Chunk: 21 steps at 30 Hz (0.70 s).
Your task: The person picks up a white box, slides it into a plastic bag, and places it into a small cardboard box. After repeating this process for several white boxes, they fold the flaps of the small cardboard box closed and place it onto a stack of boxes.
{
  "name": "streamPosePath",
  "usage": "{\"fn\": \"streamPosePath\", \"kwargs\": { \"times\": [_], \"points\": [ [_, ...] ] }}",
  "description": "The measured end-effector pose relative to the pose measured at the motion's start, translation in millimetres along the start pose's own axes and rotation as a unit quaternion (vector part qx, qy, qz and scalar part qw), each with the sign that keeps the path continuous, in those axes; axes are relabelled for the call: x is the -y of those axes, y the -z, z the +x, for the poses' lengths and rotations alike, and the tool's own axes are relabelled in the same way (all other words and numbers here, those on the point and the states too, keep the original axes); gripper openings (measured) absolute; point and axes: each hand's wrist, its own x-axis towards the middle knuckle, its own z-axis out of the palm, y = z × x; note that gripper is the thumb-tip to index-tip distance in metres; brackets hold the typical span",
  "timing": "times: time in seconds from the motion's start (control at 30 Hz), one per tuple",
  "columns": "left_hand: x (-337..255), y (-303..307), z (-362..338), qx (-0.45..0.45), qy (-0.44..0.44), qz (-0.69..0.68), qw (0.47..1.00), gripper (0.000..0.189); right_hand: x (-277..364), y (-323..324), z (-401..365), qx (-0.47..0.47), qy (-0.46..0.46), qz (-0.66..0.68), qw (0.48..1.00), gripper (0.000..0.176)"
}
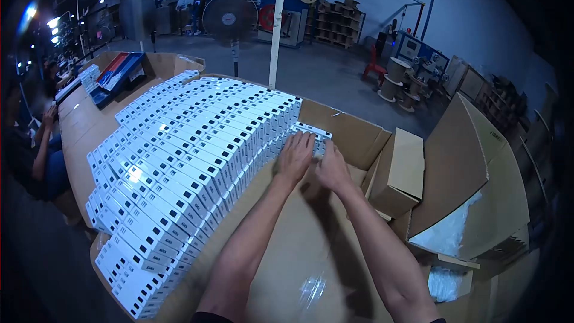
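Many slim white boxes point(197, 137) with black squares on their ends lie in stacked rows across the cardboard-covered table. At the far right end of the rows, both hands are at a small group of the same white boxes point(314, 131). My left hand point(295, 157) lies over the near side of this group, fingers bent onto the boxes. Close beside it, my right hand point(332, 168) has its fingers curled at the group's right end. The palms and part of the boxes are hidden behind the hands.
Right of the hands stands a closed brown carton point(399, 170), beside a large open carton point(460, 161) with clear plastic inside. A blue and red tray point(116, 78) sits on the table's far left. Another person point(42, 143) sits at the left edge. A fan point(230, 19) stands beyond the table.
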Motion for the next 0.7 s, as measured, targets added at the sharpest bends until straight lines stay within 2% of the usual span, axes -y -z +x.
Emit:
{"fn": "streamPosePath", "kwargs": {
  "times": [0.03, 0.13, 0.17, 0.27, 0.33, 0.4, 0.47, 0.53, 0.57, 0.6, 0.67, 0.7],
  "points": [
    [-1.6, 2.7, -0.2, -0.004, 0.002, 0.013, 1.0, 0.029, -0.7, -1.0, 1.5, -0.004, -0.004, 0.016, 1.0, 0.065],
    [-1.2, 10.3, -7.4, 0.086, 0.015, -0.003, 0.996, 0.029, 0.8, -2.0, -11.8, -0.017, -0.001, 0.075, 0.997, 0.069],
    [-1.2, 14.9, -12.2, 0.048, -0.003, 0.003, 0.999, 0.021, 3.1, -1.3, -20.4, -0.028, 0.004, 0.098, 0.995, 0.07],
    [-18.2, 47.0, -26.0, -0.038, 0.038, -0.052, 0.997, 0.018, 4.0, 10.9, -44.9, -0.054, 0.03, 0.167, 0.984, 0.075],
    [-34.5, 83.1, -34.8, -0.076, 0.072, -0.142, 0.984, 0.026, 20.8, 34.7, -73.9, -0.066, 0.027, 0.242, 0.968, 0.076],
    [-61.7, 121.5, -46.6, -0.094, 0.1, -0.247, 0.959, 0.027, 30.6, 61.3, -110.7, -0.015, -0.02, 0.306, 0.952, 0.078],
    [-96.7, 173.1, -52.8, -0.136, 0.075, -0.259, 0.953, 0.029, 39.4, 93.6, -149.2, 0.049, -0.045, 0.38, 0.923, 0.081],
    [-134.8, 222.6, -62.8, -0.143, 0.022, -0.259, 0.955, 0.029, 40.2, 115.8, -186.9, 0.053, 0.027, 0.463, 0.884, 0.062],
    [-154.1, 244.6, -70.1, -0.139, 0.013, -0.263, 0.955, 0.03, 45.1, 140.0, -207.2, 0.089, 0.026, 0.439, 0.894, 0.052],
    [-170.8, 260.2, -77.8, -0.119, -0.025, -0.241, 0.963, 0.038, 46.9, 162.9, -227.0, 0.127, 0.025, 0.415, 0.901, 0.043],
    [-203.8, 289.2, -82.5, -0.027, -0.073, -0.299, 0.951, 0.038, 28.6, 170.6, -262.5, 0.037, 0.134, 0.394, 0.909, 0.029],
    [-219.1, 297.9, -81.3, -0.002, -0.07, -0.35, 0.934, 0.035, 20.6, 191.0, -280.0, 0.043, 0.12, 0.359, 0.925, 0.02]
  ]
}}
